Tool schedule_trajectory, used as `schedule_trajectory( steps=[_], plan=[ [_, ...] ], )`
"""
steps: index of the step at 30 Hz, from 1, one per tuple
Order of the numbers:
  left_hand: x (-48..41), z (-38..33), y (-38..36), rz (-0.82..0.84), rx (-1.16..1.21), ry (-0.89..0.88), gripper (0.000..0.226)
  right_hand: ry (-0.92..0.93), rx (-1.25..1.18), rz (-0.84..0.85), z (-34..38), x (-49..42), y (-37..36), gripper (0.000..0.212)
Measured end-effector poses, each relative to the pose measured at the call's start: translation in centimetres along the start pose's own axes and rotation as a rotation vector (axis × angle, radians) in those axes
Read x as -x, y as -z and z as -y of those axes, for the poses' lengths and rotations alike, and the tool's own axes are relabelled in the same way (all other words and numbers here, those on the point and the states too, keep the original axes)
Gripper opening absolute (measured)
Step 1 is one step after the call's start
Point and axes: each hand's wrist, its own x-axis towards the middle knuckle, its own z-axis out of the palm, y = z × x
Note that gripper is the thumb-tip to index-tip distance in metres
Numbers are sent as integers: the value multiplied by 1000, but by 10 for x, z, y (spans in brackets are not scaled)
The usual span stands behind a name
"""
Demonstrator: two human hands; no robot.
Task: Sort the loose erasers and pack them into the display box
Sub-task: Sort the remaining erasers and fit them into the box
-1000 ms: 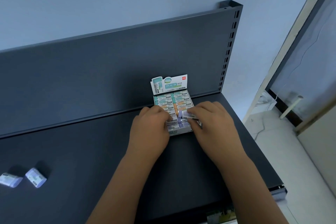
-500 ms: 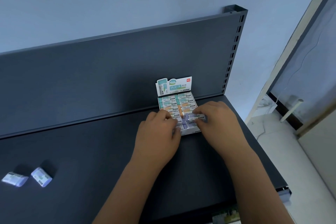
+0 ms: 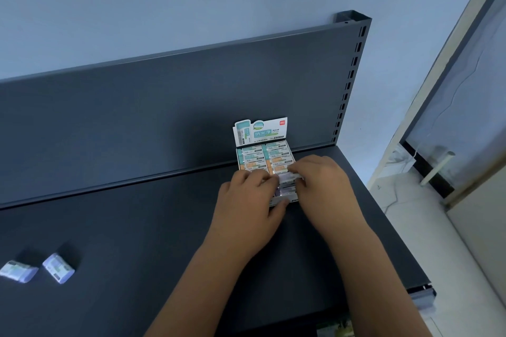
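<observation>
Eraser (image 3: 287,178) pinched in right hand (image 3: 324,189), left hand (image 3: 247,212) gripping display box (image 3: 260,133)

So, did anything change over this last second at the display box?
Very little. The right hand keeps its grip on one eraser over the display box's right column, perhaps easing it slightly flatter; nothing was let go. The left hand stays on the box's near left, and the two loose erasers lie unmoved on the shelf.

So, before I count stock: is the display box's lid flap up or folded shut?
Up. The printed lid flap stands upright behind the display box, and the packed erasers below it lie exposed.
</observation>
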Motion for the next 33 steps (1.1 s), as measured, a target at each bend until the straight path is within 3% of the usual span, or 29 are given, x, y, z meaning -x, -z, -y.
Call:
schedule_trajectory(
  steps=[11,22,33],
  plan=[
    [4,-1,-7,21,-24,48,59,-112,35,19,-3,3,-3,10],
    [9,9,-4,-17,31,15,43,-258,2,39,-2,-1,-3,13],
    [15,6,0,-9,26,13,45,-321,-17,43,1,2,-3,14]
  ],
)
